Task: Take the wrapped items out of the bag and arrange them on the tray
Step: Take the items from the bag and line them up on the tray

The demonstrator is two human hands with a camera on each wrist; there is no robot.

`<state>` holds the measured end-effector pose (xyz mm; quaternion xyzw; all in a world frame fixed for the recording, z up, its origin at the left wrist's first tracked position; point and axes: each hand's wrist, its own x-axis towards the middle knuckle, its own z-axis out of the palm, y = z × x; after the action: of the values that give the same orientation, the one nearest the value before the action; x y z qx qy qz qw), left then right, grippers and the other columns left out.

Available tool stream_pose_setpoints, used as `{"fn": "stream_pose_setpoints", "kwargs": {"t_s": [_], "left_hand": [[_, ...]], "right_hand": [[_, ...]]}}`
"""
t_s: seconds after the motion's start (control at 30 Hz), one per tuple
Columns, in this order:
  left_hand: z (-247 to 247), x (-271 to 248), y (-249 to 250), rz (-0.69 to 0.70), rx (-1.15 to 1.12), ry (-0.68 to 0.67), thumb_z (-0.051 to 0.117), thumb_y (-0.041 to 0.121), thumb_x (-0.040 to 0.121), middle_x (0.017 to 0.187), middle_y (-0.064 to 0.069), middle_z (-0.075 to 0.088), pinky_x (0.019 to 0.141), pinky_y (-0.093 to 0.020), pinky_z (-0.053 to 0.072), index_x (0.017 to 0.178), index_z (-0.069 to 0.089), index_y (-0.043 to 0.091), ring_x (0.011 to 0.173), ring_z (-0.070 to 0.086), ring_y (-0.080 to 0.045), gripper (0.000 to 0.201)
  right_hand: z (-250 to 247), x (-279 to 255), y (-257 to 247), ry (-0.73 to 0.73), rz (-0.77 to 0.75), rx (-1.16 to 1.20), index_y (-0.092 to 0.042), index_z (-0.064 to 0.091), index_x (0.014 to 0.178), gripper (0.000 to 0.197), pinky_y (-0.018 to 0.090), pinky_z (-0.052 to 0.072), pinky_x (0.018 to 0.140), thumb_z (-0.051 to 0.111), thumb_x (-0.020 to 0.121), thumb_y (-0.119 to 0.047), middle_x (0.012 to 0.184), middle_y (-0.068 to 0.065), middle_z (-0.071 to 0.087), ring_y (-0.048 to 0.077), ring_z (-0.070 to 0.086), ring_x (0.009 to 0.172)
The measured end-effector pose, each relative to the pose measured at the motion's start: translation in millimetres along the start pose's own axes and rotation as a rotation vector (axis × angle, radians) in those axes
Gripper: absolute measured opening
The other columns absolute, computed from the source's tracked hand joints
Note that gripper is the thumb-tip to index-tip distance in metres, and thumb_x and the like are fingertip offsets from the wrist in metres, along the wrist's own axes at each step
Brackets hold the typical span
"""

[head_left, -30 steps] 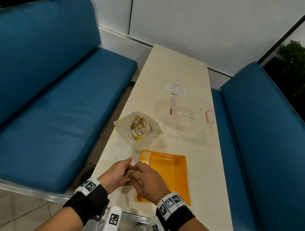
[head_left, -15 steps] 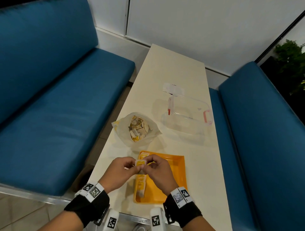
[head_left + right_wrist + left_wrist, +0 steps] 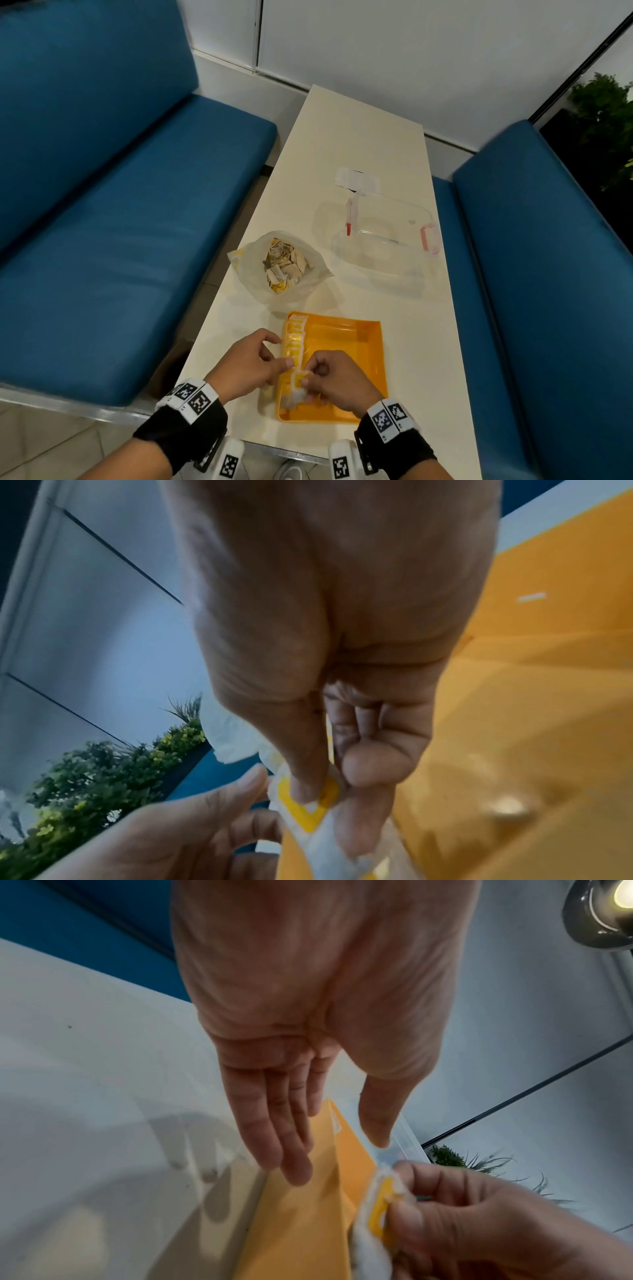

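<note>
Wrapped white-and-yellow paper sachets [image 3: 295, 346] stand in a row along the left wall of the shallow orange plastic tray [image 3: 356, 346] in the head view, near the front edge of the long cream table [image 3: 359, 137]. Beyond the tray lies the open translucent plastic bag [image 3: 277, 263], with more sachets inside, and to its right a clear plastic box with red clasps [image 3: 387, 236]. The right hand [image 3: 337, 380] pinches one sachet [image 3: 297, 383] over the tray's near left corner; the left hand [image 3: 245, 365] is just beside it.

From the left wrist, the left hand [image 3: 308, 1015] has straight, relaxed fingers and grips nothing, above the tray's edge [image 3: 308, 1218]; the right hand [image 3: 479, 1226] grips the sachet [image 3: 377, 1213].

From the right wrist, thumb and forefinger of the right hand [image 3: 325, 615] pinch the sachet [image 3: 308, 815] over the tray [image 3: 514, 696], and a left fingertip [image 3: 251, 779] is at its edge.
</note>
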<state>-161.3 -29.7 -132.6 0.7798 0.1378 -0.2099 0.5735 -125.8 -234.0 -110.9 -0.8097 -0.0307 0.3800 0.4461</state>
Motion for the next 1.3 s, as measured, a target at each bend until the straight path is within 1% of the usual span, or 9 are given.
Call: {"fn": "stream_pose_setpoints", "kwargs": {"t_s": [0.23,0.53,0.67,0.77,0.83,1.0,1.17,1.23,1.3], "left_hand": [[11.6,2.9,-4.5,-0.075,0.004,-0.081,0.083,0.023,0.084,0.081,-0.011,0.073,0.061,-0.032,0.061,0.121,0.055,0.017,0.072,0.076,-0.029,0.046],[9.8,3.0,-4.2,-0.094,-0.003,-0.109,0.081,0.027,0.086,0.087,-0.014,0.074,0.071,-0.04,0.063,0.121,0.055,0.016,0.073,0.077,-0.028,0.046],[9.3,2.7,-3.6,-0.099,0.007,-0.109,0.08,0.027,0.087,0.084,-0.011,0.074,0.069,-0.037,0.063,0.122,0.055,0.016,0.072,0.077,-0.026,0.045],[9.2,2.7,-3.5,-0.101,0.011,-0.109,0.08,0.026,0.087,0.084,-0.01,0.073,0.07,-0.038,0.064,0.123,0.055,0.017,0.071,0.077,-0.026,0.044],[9.3,2.3,-3.1,-0.108,0.008,-0.109,0.079,0.023,0.088,0.085,-0.009,0.072,0.07,-0.039,0.064,0.123,0.055,0.016,0.072,0.077,-0.027,0.043],[8.6,1.8,-2.0,-0.111,0.005,-0.116,0.077,0.019,0.089,0.088,-0.011,0.071,0.072,-0.041,0.064,0.122,0.055,0.016,0.075,0.077,-0.029,0.04],[8.3,0.2,-1.7,-0.105,0.017,-0.12,0.077,0.02,0.089,0.089,-0.014,0.073,0.073,-0.042,0.064,0.123,0.055,0.016,0.074,0.077,-0.028,0.041],[7.8,-1.7,-0.1,-0.108,0.032,-0.126,0.077,0.022,0.089,0.087,-0.012,0.073,0.073,-0.041,0.064,0.124,0.054,0.017,0.074,0.077,-0.027,0.042],[3.9,-5.0,3.5,-0.117,0.089,-0.158,0.077,0.028,0.089,0.088,-0.01,0.074,0.071,-0.037,0.064,0.124,0.055,0.019,0.074,0.077,-0.023,0.042]], "right_hand": [[23.2,8.9,12.2,-0.111,0.15,-0.106,-0.018,0.055,0.081,0.02,0.024,0.05,0.049,0.067,0.086,-0.003,0.065,0.006,0.066,0.012,0.065,0.053],[35.5,15.3,16.3,0.041,0.142,-0.142,-0.017,0.049,0.081,0.018,0.039,0.059,0.058,0.062,0.078,-0.004,0.064,0.012,0.065,0.026,0.069,0.056],[36.1,11.5,13.3,0.089,0.15,-0.168,-0.02,0.045,0.082,0.023,0.035,0.055,0.052,0.062,0.074,-0.007,0.069,0.008,0.065,0.026,0.069,0.056],[32.7,9.2,8.3,0.099,0.064,-0.373,-0.023,0.045,0.072,0.024,0.033,0.048,0.057,0.066,0.068,-0.012,0.073,0.002,0.06,0.019,0.062,0.065],[31.7,6.9,5.5,0.047,0.015,-0.511,-0.023,0.049,0.066,0.022,0.03,0.042,0.058,0.069,0.066,-0.015,0.074,0.0,0.057,0.015,0.052,0.068],[38.9,6.3,5.6,-0.044,-0.016,-0.57,-0.022,0.06,0.069,0.014,0.019,0.038,0.053,0.073,0.067,-0.017,0.075,-0.004,0.061,0.012,0.054,0.067],[42.2,7.9,6.8,0.017,0.0,-0.537,-0.012,0.067,0.078,0.013,0.029,0.049,0.063,0.067,0.066,-0.013,0.077,-0.002,0.065,0.012,0.056,0.068],[41.6,5.2,5.4,0.013,0.012,-0.529,-0.014,0.067,0.078,0.011,0.032,0.052,0.066,0.067,0.068,-0.014,0.077,-0.003,0.065,0.011,0.056,0.067],[37.5,0.1,-1.8,0.011,0.018,-0.544,-0.022,0.063,0.073,0.007,0.026,0.049,0.063,0.07,0.071,-0.022,0.073,-0.009,0.061,0.007,0.055,0.066]]}}
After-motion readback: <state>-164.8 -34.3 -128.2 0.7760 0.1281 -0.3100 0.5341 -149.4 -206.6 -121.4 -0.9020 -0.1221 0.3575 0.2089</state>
